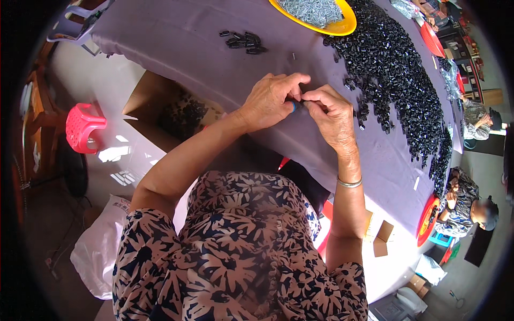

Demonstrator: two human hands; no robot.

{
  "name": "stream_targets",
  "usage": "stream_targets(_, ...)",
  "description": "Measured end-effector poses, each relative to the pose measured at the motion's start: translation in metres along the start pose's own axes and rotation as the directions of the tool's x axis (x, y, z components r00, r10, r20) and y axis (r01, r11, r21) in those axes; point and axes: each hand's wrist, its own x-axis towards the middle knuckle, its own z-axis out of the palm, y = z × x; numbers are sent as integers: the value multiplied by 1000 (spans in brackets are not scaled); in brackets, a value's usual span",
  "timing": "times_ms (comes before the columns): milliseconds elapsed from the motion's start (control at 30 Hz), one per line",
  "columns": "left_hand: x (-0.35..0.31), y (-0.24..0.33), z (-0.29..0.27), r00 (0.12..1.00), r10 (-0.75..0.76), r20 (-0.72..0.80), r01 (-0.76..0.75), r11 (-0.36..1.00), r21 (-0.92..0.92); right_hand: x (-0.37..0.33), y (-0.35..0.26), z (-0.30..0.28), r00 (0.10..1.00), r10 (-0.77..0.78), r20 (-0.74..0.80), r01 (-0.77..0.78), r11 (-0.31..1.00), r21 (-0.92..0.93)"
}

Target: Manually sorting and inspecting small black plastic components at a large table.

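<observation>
My two hands are close together over the near part of the desk [176, 32], which is covered with a purple-grey cloth. My left hand [270, 101] has its thumb and fingers drawn in around a small dark piece [300, 101]; my right hand [333, 117] meets it from the right, thumb and forefinger pinched at the same piece. The piece sits between my fingertips, which hide most of it; its exact shape I cannot tell. A blue band [294, 106] is noted at my left fingers and a metal bracelet [349, 183] on my right wrist.

Beyond my hands, slightly left, a small group of black parts [246, 43] lies on the cloth, well apart from the main stock. One tiny pale pin [293, 55] lies alone, to the right of that group. Farther off stands a yellow dish [352, 24], filled with slim silvery pins [316, 10]. To its right, a broad spread of black pieces [391, 75] runs along the desk toward the near right, where a red tray [421, 235] sits at the edge.

Below the desk on the left, an open cardboard box [143, 93] contains more black parts. Left of it, a pink stool [83, 128] stands on the floor. Other people sit on the far right.
</observation>
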Motion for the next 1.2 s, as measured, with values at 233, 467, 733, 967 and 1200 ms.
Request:
stream_targets(233,1,1,-1,1000,-4,9,4,1000,-21,-5,8,6,997,-14,-78,15,1000,14)
stream_targets(467,1,0,0,1000,-24,5,25,998,-49,-8,-3,10,987,-96,-128,87,993,-76)
stream_targets(733,1,-6,-8,998,8,62,-1,994,-113,-9,-2,14,990,-66,-125,58,996,-67)
stream_targets(967,6,8,-11,987,-67,147,86,987,-132,-14,5,18,988,-43,-149,42,999,-8)
stream_targets(1200,15,6,-8,982,-2,190,-13,997,77,-15,9,21,986,14,-166,-4,998,59)
